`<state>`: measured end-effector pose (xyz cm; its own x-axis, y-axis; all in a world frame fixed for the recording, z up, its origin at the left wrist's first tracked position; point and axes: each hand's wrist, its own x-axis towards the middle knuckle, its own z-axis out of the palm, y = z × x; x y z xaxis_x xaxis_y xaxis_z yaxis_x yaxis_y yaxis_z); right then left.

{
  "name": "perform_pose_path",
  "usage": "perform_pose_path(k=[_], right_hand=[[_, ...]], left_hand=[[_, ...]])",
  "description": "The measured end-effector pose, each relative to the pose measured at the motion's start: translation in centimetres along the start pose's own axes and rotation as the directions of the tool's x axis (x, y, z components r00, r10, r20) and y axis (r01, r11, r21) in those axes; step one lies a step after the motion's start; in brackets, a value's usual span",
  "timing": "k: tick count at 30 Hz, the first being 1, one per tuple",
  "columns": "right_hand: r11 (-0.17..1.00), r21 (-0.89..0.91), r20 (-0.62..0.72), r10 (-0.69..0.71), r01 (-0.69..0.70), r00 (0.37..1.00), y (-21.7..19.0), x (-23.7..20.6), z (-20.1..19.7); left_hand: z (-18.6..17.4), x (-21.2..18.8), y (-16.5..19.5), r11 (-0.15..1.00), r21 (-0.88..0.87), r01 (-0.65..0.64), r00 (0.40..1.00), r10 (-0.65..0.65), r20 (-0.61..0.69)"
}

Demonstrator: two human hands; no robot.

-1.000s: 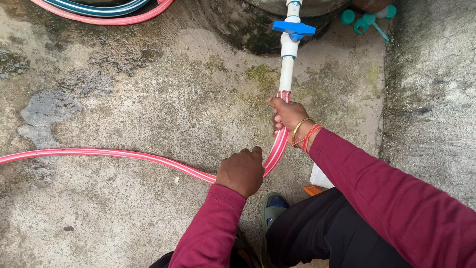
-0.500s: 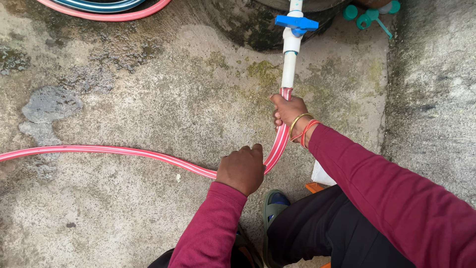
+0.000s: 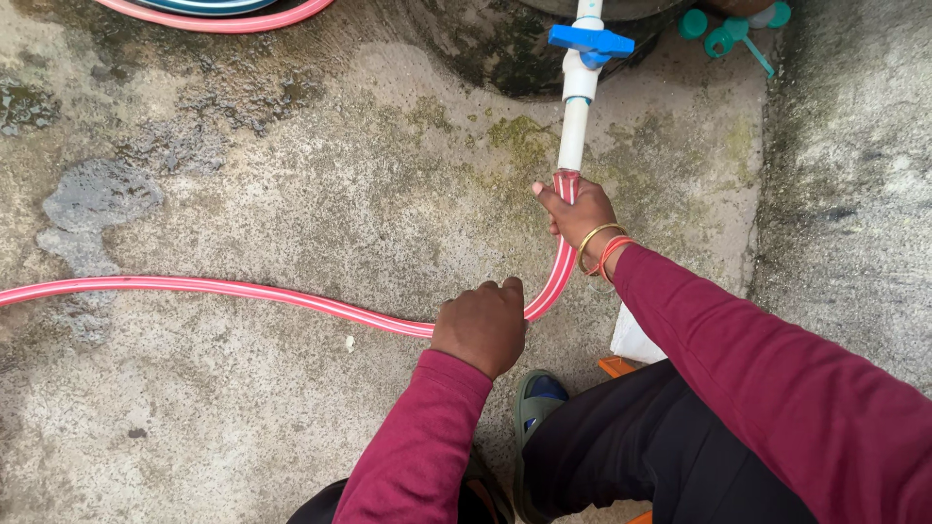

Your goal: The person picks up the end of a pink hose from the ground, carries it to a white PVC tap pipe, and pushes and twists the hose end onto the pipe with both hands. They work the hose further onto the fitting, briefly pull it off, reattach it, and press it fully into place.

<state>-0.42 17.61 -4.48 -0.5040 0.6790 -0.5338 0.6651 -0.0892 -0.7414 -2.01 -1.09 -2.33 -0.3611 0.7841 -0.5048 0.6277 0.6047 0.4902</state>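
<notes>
We are fitting the pink hose (image 3: pixel 243 291) onto the white pipe (image 3: pixel 573 131) below the blue valve handle (image 3: pixel 590 40). Our right hand (image 3: pixel 581 212) is clenched around the hose end where it meets the pipe, at the far side. Our left hand (image 3: pixel 481 325) grips the hose nearer us, fingers wrapped over it; the rest trails left across the concrete floor (image 3: pixel 291 175). By our judgement, the next move calls for a firm, straight push toward the pipe.
</notes>
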Motion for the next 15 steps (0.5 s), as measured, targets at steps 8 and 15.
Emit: perform_pose_path(k=[8, 15], right_hand=[[0.993, -0.024, 0.050, -0.116, 0.118, 0.992, 0.4, 1.7, -1.4], [0.981, -0.001, 0.106, -0.195, 0.196, 0.975, 0.1, 2.1, -0.7]], left_hand=[[0.1, 0.3, -0.2, 1.000, 0.014, 0.012, 1.000, -0.012, 0.023], [0.0, 0.8, -0.1, 1.000, 0.019, 0.017, 0.999, -0.018, 0.040]])
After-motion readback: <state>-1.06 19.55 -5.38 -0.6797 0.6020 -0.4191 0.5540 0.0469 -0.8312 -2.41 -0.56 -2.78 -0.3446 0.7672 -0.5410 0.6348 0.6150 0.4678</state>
